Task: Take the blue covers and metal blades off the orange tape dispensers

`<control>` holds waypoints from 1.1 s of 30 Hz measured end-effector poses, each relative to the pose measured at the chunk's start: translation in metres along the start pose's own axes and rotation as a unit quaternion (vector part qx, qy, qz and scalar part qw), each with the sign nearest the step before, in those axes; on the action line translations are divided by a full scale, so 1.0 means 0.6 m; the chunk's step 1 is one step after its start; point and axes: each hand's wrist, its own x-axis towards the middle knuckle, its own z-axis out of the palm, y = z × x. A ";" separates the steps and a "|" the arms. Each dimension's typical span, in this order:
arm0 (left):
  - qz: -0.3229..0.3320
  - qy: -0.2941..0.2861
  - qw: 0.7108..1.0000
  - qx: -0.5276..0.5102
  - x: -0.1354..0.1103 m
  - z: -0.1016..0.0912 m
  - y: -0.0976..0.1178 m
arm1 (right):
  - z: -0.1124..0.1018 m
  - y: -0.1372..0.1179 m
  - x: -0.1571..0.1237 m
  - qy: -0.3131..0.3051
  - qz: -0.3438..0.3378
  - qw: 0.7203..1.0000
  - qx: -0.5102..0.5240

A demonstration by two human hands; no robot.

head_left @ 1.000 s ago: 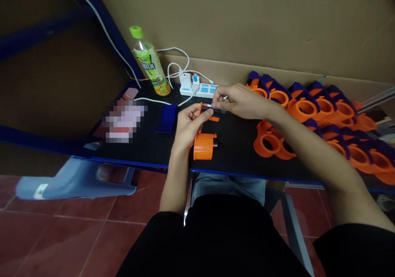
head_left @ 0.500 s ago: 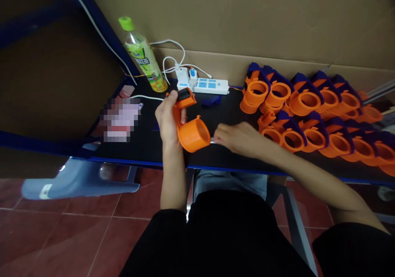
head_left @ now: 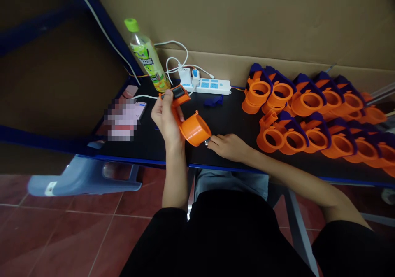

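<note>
My left hand (head_left: 168, 118) is closed round the arm of an orange plastic ring holder (head_left: 196, 129), held above the black table. A black piece (head_left: 179, 91) sits in the holder's upper end, by my thumb. The wide ring points toward my right hand. Just right of the ring, my right hand (head_left: 226, 146) is closed with its fingertips low near the tabletop. A small shiny metal piece (head_left: 207, 142) pokes out from those fingers; its kind cannot be made out. Beyond the holder lies a small dark blue piece (head_left: 213, 101) on the table.
Several orange ring holders with dark blue parts (head_left: 310, 102) stand in two rows at right. A white power strip (head_left: 212, 86) with chargers and cables lies along the cardboard wall. A green-capped drink bottle (head_left: 149, 63), a phone (head_left: 140, 110) and a blue-grey stool (head_left: 89, 176) are at left.
My right hand has turned and its fingers now sit lower by the ring, with the metal piece showing less. My left hand has tilted the holder slightly. The view has shifted a little.
</note>
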 end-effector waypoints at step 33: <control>-0.046 -0.035 0.998 -0.019 0.011 -0.009 0.000 | -0.046 0.068 0.023 0.081 0.212 0.944 0.241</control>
